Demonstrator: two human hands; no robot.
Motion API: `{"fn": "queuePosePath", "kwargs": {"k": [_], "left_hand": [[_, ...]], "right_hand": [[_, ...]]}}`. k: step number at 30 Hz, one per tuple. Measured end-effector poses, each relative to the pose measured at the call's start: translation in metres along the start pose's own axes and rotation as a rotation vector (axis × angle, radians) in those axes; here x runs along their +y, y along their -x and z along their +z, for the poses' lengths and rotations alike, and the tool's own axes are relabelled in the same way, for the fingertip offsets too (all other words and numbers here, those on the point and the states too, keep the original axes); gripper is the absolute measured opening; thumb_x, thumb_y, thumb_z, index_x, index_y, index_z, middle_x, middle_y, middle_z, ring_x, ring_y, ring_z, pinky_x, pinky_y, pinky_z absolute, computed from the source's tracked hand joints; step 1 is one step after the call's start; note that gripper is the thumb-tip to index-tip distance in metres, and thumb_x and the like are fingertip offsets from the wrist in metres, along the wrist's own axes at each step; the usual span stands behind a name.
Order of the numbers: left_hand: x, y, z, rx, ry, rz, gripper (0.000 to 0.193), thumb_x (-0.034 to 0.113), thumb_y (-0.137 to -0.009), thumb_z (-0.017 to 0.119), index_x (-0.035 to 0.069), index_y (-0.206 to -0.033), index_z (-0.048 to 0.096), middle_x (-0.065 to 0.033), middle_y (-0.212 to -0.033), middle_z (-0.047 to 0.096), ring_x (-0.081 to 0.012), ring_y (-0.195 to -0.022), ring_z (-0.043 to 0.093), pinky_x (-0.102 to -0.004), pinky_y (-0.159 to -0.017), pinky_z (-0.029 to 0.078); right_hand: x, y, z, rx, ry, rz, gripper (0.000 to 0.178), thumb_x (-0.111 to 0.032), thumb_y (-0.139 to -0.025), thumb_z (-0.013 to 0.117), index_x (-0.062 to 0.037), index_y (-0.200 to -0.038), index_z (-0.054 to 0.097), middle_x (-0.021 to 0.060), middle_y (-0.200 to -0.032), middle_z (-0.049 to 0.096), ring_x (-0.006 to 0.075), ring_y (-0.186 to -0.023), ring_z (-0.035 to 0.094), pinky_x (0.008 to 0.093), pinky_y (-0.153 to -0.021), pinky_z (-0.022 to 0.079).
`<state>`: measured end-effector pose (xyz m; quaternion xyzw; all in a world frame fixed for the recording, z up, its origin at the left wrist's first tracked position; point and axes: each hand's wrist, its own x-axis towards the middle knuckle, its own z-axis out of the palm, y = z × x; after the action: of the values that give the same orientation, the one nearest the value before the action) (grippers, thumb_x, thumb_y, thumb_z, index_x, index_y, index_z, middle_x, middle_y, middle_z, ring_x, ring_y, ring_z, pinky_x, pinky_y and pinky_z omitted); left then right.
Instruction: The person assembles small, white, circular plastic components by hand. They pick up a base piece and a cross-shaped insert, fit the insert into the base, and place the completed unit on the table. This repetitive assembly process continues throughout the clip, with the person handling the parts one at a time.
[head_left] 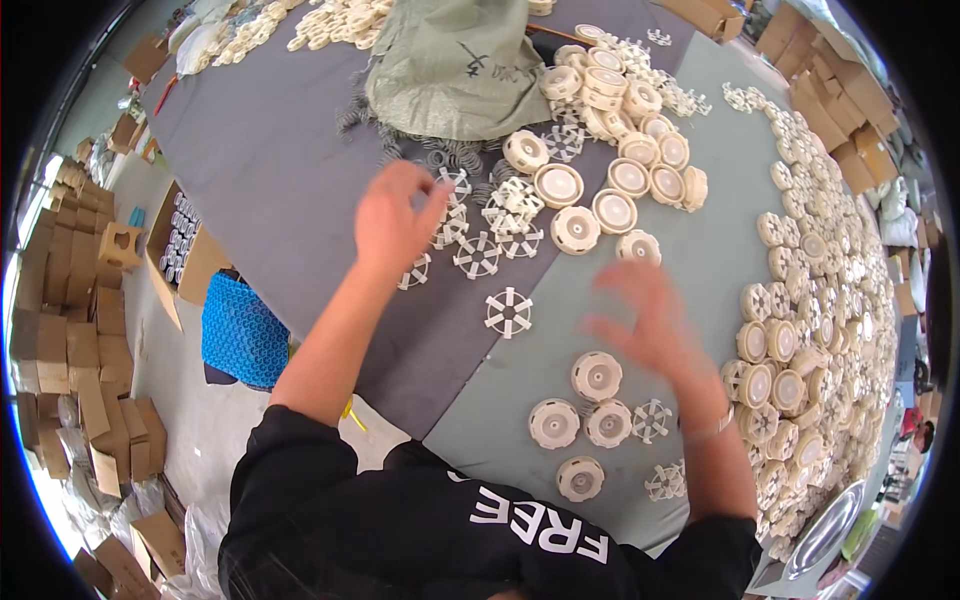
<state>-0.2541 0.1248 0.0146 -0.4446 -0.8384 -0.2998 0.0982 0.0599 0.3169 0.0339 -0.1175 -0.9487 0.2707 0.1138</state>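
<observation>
My left hand (393, 220) is over the dark grey cloth, beside a cluster of white spoked plastic rings (477, 255) and a heap of grey coil springs (455, 155). Its thumb and fingers curl together; whatever is between them is hidden. Blurred by motion, my right hand (648, 312) hangs above the grey-green cloth with thumb and fingers apart, and nothing shows in them. A single spoked ring (509, 313) lies between my hands. Below my right hand sit several cream round plastic housings (598, 377), with another spoked ring (652, 421) beside them.
Farther off, cream housings (628, 178) are piled next to a green-grey woven sack (455, 75). Many assembled-looking cream parts (815, 330) cover the right side of the table. An open carton (187, 250) and a blue patterned cover (243, 330) are at the left, near stacked boxes (70, 300).
</observation>
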Motion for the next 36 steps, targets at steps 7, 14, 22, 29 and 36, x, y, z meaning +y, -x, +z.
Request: {"fn": "queuePosePath", "kwargs": {"k": [7, 14, 22, 29, 36], "left_hand": [[-0.048, -0.035, 0.039, 0.001, 0.049, -0.1, 0.046, 0.031, -0.087, 0.084, 0.005, -0.12, 0.065, -0.0147, -0.108, 0.07, -0.0337, -0.095, 0.068, -0.0457, -0.085, 0.055], [-0.061, -0.02, 0.02, -0.079, 0.764, -0.477, 0.037, 0.02, -0.091, 0.082, 0.006, -0.121, 0.065, -0.0039, -0.097, 0.075, -0.0176, -0.081, 0.071, -0.0334, -0.071, 0.055], [-0.031, -0.001, 0.006, -0.053, 1.724, -0.667, 0.028, 0.006, -0.097, 0.072, 0.007, -0.122, 0.061, -0.0082, -0.11, 0.074, -0.018, -0.092, 0.073, -0.0324, -0.071, 0.058], [-0.021, -0.001, 0.019, 0.027, 1.156, -0.611, 0.037, 0.007, -0.095, 0.071, 0.005, -0.129, 0.056, -0.0084, -0.107, 0.07, -0.0158, -0.09, 0.066, -0.0285, -0.067, 0.055], [0.005, 0.024, -0.015, -0.176, 1.993, -0.754, 0.03, 0.012, -0.102, 0.069, 0.01, -0.13, 0.06, -0.0097, -0.111, 0.069, -0.0201, -0.092, 0.071, -0.025, -0.068, 0.06]], "right_hand": [[0.059, -0.071, 0.016, 0.178, 0.129, 0.047, 0.054, -0.031, -0.082, 0.088, -0.0111, -0.128, 0.066, 0.0096, -0.142, 0.058, 0.036, -0.12, 0.063, 0.0492, -0.105, 0.053], [0.024, -0.025, 0.004, 0.117, 0.006, 0.08, 0.036, -0.021, -0.084, 0.082, -0.0071, -0.115, 0.072, 0.0096, -0.106, 0.073, 0.0332, -0.097, 0.07, 0.0447, -0.097, 0.055], [0.024, -0.025, 0.003, 0.065, -0.244, 0.227, 0.032, -0.021, -0.088, 0.081, -0.0039, -0.115, 0.074, 0.0116, -0.092, 0.075, 0.033, -0.09, 0.072, 0.0425, -0.093, 0.055], [0.065, -0.049, 0.009, 0.257, -0.079, 0.202, 0.032, -0.027, -0.09, 0.08, -0.0032, -0.11, 0.072, 0.014, -0.093, 0.073, 0.0357, -0.094, 0.07, 0.0432, -0.085, 0.056], [0.059, -0.012, -0.011, 0.02, 0.012, 0.341, 0.034, -0.033, -0.088, 0.08, -0.003, -0.101, 0.071, 0.0154, -0.092, 0.072, 0.0351, -0.092, 0.068, 0.0458, -0.081, 0.054]]}}
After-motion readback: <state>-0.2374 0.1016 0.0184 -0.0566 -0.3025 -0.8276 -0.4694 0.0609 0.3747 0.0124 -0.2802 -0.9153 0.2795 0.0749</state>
